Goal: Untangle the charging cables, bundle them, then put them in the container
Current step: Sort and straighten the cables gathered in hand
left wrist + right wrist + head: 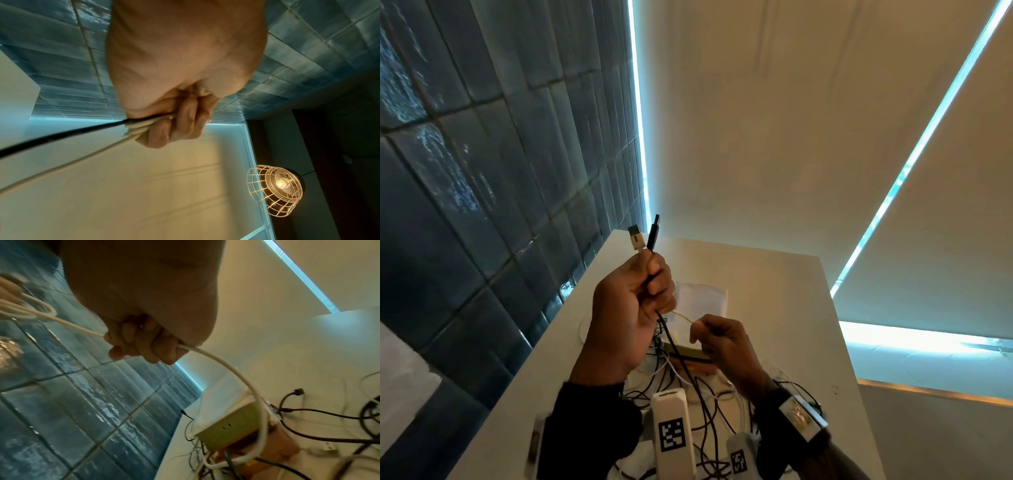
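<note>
Left hand (pixel 628 305) raised above table (pixel 774 294), fist round black cable (pixel 654 233) and white cable (pixel 636 240), plugs up. Right hand (pixel 722 339) grips white strand. Cable tangle (pixel 709 411) beside box (pixel 228 423).

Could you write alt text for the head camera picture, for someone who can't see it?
A person's left hand grips a white cable and a black cable, plugs pointing up, while the right hand pinches the white strand. Below, tangled cables cover a white table.
</note>
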Demonstrator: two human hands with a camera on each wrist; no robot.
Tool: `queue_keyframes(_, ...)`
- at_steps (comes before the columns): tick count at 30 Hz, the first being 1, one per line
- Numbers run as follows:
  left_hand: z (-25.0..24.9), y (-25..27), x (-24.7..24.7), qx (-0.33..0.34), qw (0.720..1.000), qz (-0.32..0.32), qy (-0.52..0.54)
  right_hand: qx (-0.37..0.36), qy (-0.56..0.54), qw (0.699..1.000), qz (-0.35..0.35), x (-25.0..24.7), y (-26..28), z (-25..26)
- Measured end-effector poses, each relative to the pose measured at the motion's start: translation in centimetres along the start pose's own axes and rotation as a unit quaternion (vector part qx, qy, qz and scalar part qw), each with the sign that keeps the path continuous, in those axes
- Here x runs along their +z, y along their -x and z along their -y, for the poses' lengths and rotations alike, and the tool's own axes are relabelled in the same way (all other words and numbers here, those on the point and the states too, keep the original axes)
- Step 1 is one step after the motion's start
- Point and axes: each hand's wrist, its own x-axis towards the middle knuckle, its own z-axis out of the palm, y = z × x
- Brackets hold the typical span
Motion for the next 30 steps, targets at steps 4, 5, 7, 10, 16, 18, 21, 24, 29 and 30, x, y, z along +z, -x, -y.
queue_keyframes(4, -0.2, 0.0, -0.4, 0.012, 1.000, -0.005, -0.015, 0.005, 0.088, 0.996, -0.035, -1.7, -2.0, -3.9)
queue_keyframes(5, -0.4, 0.1, -0.5, 0.016, 1.000, -0.009, -0.013, 0.015, 0.098, 0.994, -0.041, -2.0, -2.3, -4.5)
queue_keyframes(7, -0.6, 0.1, -0.9, 0.018, 1.000, -0.017, -0.016, 0.029, 0.118, 0.991, -0.053, -2.6, -2.6, -5.5)
queue_keyframes(10, -0.8, 0.0, -1.4, 0.011, 0.999, -0.033, -0.030, 0.057, 0.144, 0.986, -0.068, -3.0, -2.9, -6.5)
queue_keyframes(16, -1.0, 0.0, -2.0, 0.006, 0.995, -0.069, -0.073, 0.078, 0.120, 0.979, -0.144, -2.2, -4.9, -3.5)
queue_keyframes(18, -1.0, 0.1, -2.2, 0.007, 0.992, -0.094, -0.085, 0.049, 0.039, 0.987, -0.146, -1.7, -5.2, -0.9)
queue_keyframes(21, -0.6, 0.0, -2.3, 0.006, 0.985, -0.144, -0.099, -0.006, -0.039, 0.994, -0.098, -0.5, -5.0, 3.0)
queue_keyframes(24, -0.2, -0.2, -2.1, -0.005, 0.973, -0.177, -0.145, -0.079, -0.034, 0.996, -0.030, 1.0, -4.3, 5.8)
queue_keyframes(29, 0.0, -0.1, -1.4, -0.020, 0.978, -0.174, -0.114, -0.140, 0.031, 0.985, 0.093, 2.5, -2.3, 7.2)
queue_keyframes(30, 0.0, 0.0, -1.3, -0.017, 0.984, -0.158, -0.075, -0.128, 0.037, 0.985, 0.109, 2.5, -2.0, 7.0)
